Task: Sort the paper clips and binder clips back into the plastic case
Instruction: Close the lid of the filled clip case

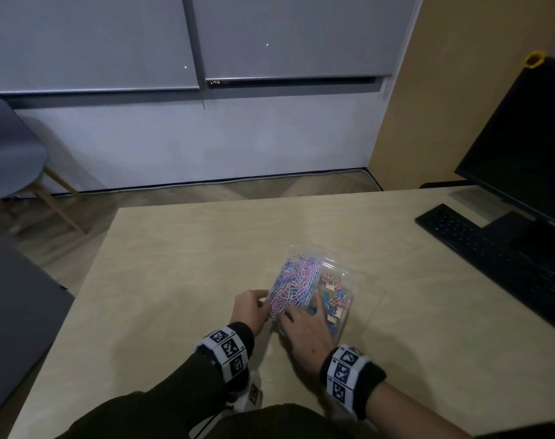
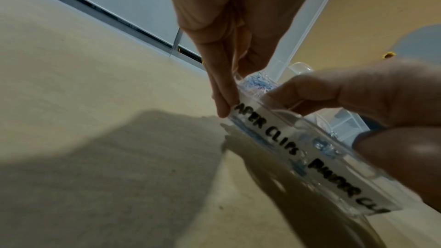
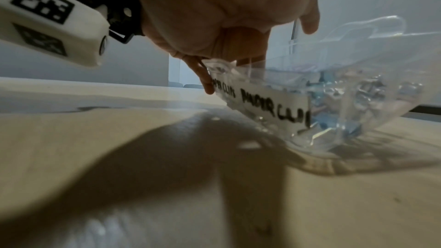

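A clear plastic case point(image 1: 339, 274) sits on the table's near middle, its lid point(image 3: 372, 25) open. Its left compartment holds a heap of pink and blue paper clips point(image 1: 296, 282); the right one holds pink and blue binder clips point(image 1: 331, 301). A white label point(image 2: 269, 129) on the front wall reads PAPER CLIPS and BINDER CLIPS. My left hand point(image 1: 263, 304) pinches the case's near left corner, fingertips point(image 2: 223, 105) on the wall. My right hand point(image 1: 301, 313) grips the front wall, fingers over the rim, thumb point(image 2: 393, 157) on the label. The left end of the case is tilted up off the table.
A black keyboard point(image 1: 491, 251) and a dark monitor point(image 1: 529, 147) stand at the right of the light wooden table point(image 1: 190, 248). A grey stool point(image 1: 10, 160) is on the floor at the far left. A dark surface point(image 1: 13, 296) borders the table's left side.
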A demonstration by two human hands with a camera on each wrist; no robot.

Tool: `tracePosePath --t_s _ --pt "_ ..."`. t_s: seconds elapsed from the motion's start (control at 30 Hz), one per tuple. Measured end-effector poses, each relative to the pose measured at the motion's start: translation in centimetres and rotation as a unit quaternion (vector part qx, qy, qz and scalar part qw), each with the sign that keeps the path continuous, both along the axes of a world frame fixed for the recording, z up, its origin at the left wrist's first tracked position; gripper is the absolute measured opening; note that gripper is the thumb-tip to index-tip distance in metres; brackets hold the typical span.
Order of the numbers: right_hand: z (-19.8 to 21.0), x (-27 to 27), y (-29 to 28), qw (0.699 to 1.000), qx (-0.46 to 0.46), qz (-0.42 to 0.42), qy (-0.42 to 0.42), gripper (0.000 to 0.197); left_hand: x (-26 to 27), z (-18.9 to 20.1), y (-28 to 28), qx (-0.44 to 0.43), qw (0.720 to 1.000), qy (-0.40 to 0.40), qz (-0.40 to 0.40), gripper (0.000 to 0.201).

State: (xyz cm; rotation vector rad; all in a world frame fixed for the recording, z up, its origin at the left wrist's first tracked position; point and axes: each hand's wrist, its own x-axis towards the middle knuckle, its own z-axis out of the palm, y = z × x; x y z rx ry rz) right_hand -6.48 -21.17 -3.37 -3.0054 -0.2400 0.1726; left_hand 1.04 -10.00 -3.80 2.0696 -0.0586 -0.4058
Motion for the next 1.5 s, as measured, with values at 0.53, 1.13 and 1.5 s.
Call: tracePosePath --t_s 0.53,1.13,1.5 --pt "2.5 3.2 -4.7 0.999 0.040 -0.032 0.018 0.072 -0.2 0.3 0.3 0.010 1.000 0.004 -0.005 0.029" --pt "2.8 2.5 -6.1 0.994 -0.100 0.048 0.021 0.058 -0.3 0.5 -0.1 0.033 0.999 -0.028 -0.011 0.027" --pt "2.1 2.1 -3.7 0.987 -0.099 0.129 0.012 0.052 -0.5 0.9 -0.1 0.038 0.999 -0.020 -0.017 0.029"
